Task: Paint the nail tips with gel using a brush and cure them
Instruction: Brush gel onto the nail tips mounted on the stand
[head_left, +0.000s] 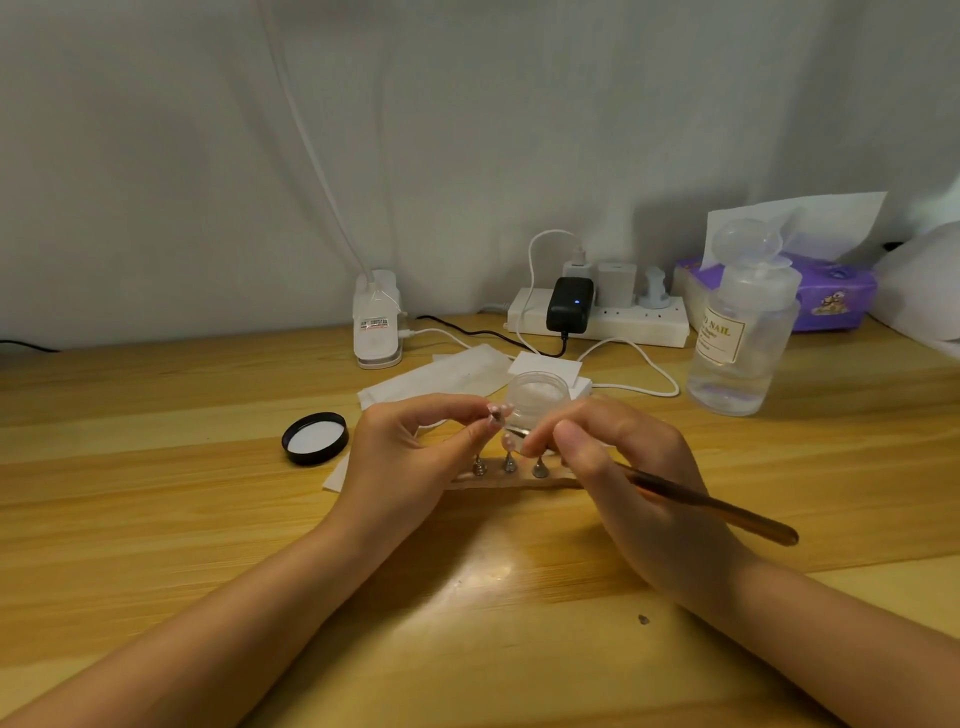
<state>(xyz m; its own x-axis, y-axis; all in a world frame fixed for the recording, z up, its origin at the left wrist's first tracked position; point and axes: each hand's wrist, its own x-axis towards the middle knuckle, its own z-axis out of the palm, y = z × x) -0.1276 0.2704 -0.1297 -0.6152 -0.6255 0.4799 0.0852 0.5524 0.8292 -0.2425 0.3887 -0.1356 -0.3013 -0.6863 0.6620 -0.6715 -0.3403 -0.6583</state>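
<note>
Step in hand: while the left hand (410, 457) lifts one nail tip (496, 413) above the stand, the right hand (618, 467) brings the brush (717, 506) to it, so this looks like the painting step, with curing not yet begun.
Left grip: thumb and forefinger pinch the small post that carries the nail tip.
Right grip: fingers curl round the brush near its front end, as one holds a pen.
Where the nail tip is: in the air at the middle of the table (156, 467), just near of the open jar (537, 397) and above the row of posts (509, 465).
Brush axis: the long handle runs from near right up to far left, bristle end towards the nail tip; whether the bristles touch it is too small to tell.
Nail tip facing: it seems to face up and right towards the brush, but its exact tilt is unclear.
Next move: likely short, light strokes along the tip, with the left hand held steady.
Other things: a black lid (315, 438) lies left of the hands; a clear bottle (740, 338) stands far right.
</note>
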